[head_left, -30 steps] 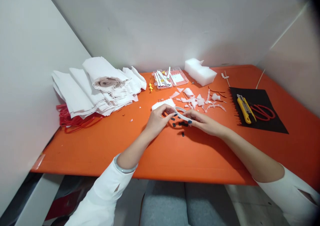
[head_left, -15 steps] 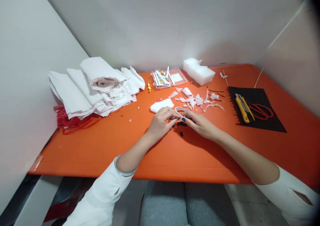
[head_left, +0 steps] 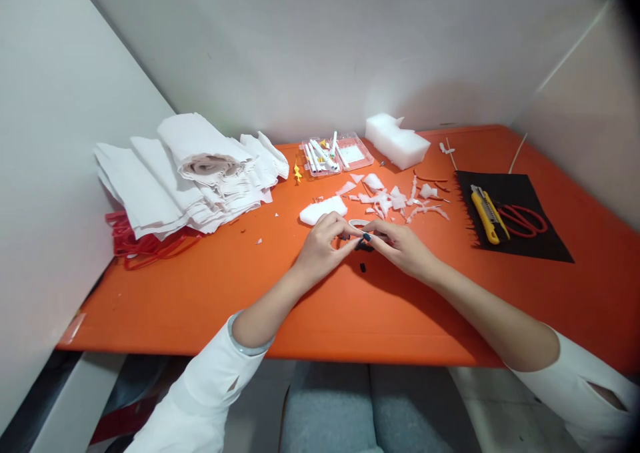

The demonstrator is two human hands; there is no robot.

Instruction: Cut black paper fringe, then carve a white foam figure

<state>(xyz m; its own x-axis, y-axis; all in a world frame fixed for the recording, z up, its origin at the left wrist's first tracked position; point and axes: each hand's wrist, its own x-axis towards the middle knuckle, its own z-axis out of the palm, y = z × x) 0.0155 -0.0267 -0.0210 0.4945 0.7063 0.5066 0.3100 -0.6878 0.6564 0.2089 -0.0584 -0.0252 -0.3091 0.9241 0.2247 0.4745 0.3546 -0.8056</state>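
A thin white strip bent into a loop (head_left: 359, 223) is pinched between my two hands above the orange table. My left hand (head_left: 327, 241) closes thumb and forefinger on its near side. From the right, my right hand (head_left: 397, 245) grips it too, and the fingertips of both hands meet. Small black pieces (head_left: 363, 267) lie on the table under and in front of the hands, partly hidden by the fingers. Just behind my left hand rests a flat white foam piece (head_left: 323, 210).
White foam scraps (head_left: 384, 201) and a foam block (head_left: 397, 141) lie beyond the hands. A marker case (head_left: 359, 154) stands at the back. A yellow cutter (head_left: 487, 216) and red scissors (head_left: 531, 225) rest on black sheet (head_left: 535, 249) at right. White sheets (head_left: 155, 186) cover red ribbon (head_left: 125, 236) at left.
The white loop has tilted flatter and lower, and my fingertips have come together at its near side. The surrounding objects stay in place.
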